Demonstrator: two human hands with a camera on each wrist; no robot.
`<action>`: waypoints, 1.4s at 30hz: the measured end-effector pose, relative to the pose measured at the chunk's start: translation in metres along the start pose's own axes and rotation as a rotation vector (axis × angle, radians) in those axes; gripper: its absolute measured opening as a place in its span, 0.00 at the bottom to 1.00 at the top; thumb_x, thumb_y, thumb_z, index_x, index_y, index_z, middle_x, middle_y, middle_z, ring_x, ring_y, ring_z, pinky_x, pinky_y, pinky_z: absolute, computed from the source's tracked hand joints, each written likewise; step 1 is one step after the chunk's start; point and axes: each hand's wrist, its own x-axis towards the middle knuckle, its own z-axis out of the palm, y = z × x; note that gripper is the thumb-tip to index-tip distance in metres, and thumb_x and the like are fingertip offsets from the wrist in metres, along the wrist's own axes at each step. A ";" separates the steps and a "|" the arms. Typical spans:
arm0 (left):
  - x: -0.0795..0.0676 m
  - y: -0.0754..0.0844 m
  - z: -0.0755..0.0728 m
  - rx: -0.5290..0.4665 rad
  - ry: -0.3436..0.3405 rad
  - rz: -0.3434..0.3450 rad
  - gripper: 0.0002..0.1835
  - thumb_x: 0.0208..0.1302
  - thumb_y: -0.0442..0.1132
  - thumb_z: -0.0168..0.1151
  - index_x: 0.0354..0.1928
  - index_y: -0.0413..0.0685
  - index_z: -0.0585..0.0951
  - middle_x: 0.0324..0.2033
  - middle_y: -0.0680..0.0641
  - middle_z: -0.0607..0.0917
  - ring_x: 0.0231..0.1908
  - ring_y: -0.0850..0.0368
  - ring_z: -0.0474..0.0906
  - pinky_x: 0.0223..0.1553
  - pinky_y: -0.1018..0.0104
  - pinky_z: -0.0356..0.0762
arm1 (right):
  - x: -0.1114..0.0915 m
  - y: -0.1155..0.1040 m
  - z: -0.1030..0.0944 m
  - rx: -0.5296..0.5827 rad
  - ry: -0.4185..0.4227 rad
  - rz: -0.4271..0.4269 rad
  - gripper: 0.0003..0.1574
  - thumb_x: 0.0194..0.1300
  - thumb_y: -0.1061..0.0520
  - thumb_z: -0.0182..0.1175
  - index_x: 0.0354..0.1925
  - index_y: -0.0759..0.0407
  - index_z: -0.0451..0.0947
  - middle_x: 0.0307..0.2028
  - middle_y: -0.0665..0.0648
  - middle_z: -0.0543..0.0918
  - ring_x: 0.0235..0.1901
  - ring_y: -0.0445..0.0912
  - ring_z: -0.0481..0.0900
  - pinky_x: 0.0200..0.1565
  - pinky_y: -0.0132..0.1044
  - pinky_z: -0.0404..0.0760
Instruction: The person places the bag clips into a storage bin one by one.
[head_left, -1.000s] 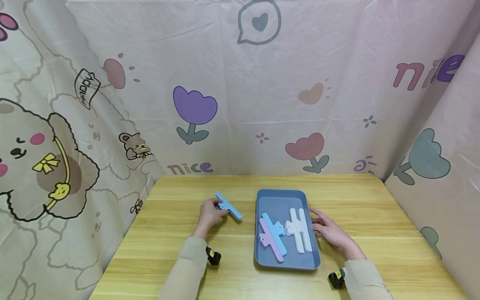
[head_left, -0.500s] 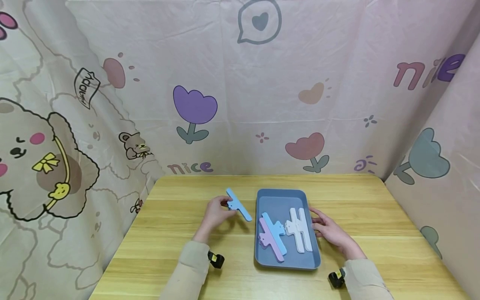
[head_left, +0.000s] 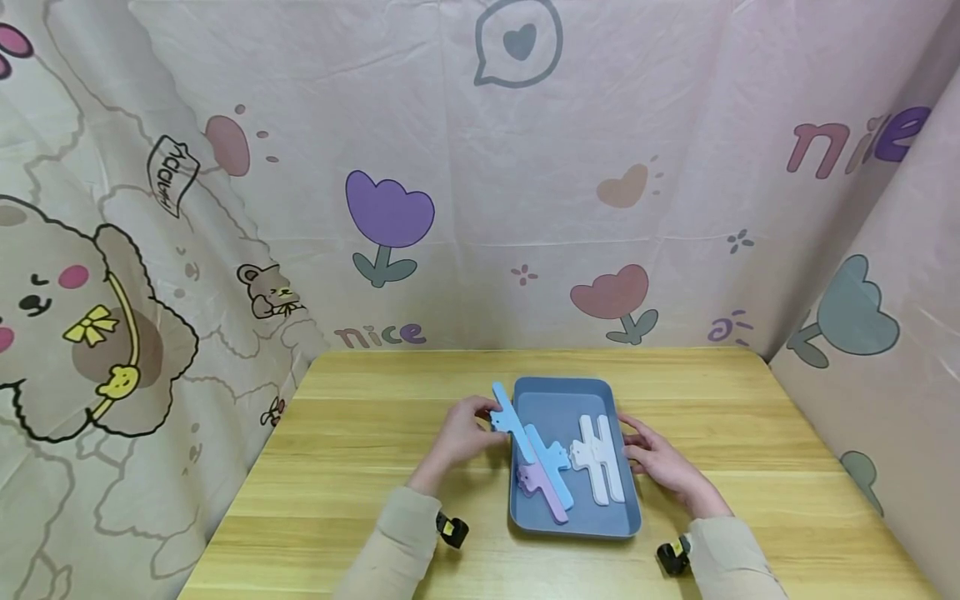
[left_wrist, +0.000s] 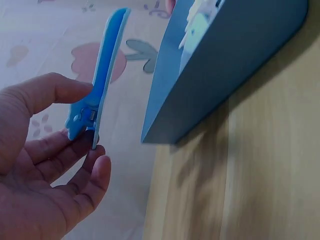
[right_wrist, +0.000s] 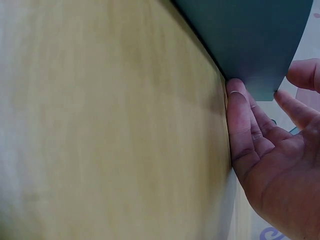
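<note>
My left hand point(head_left: 467, 432) pinches a light blue sealing clip point(head_left: 513, 423) by its handle, between thumb and fingers. The clip's long bar slants over the left rim of a grey-blue tray point(head_left: 555, 407). From the left wrist view, the spring and inner side of this clip point(left_wrist: 111, 57) are visible, with the tray wall point(left_wrist: 210, 75) beside it. Inside the tray, a purple clip point(head_left: 553, 498) lies against a second blue clip point(head_left: 557, 477) on the left; white clips point(head_left: 597, 482) lie on the right. My right hand point(head_left: 663, 465) touches the tray's right wall with loosely extended fingers.
The tray stands on a wooden table point(head_left: 360, 433). A printed curtain point(head_left: 480, 183) hangs behind the table and along both sides. Each wrist carries a small black camera, the left one point(head_left: 452, 531) and the right one point(head_left: 672, 558).
My left hand has lifted the blue clip off the table at the left and carried it right, to the tray's left rim. The right hand and the tray have stayed in place.
</note>
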 end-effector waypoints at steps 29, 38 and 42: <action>0.002 0.022 0.065 0.272 -0.196 0.062 0.23 0.48 0.33 0.77 0.49 0.42 0.84 0.48 0.44 0.82 0.43 0.54 0.78 0.44 0.66 0.80 | 0.000 0.000 -0.001 0.002 0.004 0.002 0.40 0.72 0.64 0.50 0.76 0.63 0.47 0.61 0.77 0.66 0.51 0.56 0.75 0.45 0.42 0.80; 0.001 0.022 0.067 0.437 -0.201 0.119 0.29 0.53 0.42 0.75 0.56 0.38 0.80 0.59 0.36 0.77 0.60 0.41 0.72 0.60 0.51 0.71 | -0.001 -0.001 0.000 0.000 0.004 0.004 0.40 0.72 0.64 0.51 0.76 0.63 0.48 0.61 0.77 0.67 0.51 0.56 0.76 0.45 0.42 0.81; 0.000 0.020 0.061 0.351 -0.167 0.083 0.28 0.57 0.41 0.72 0.58 0.37 0.79 0.58 0.37 0.76 0.57 0.44 0.74 0.57 0.54 0.74 | -0.001 -0.001 0.000 0.003 -0.003 -0.002 0.40 0.72 0.65 0.50 0.76 0.64 0.47 0.61 0.78 0.66 0.52 0.57 0.76 0.45 0.43 0.81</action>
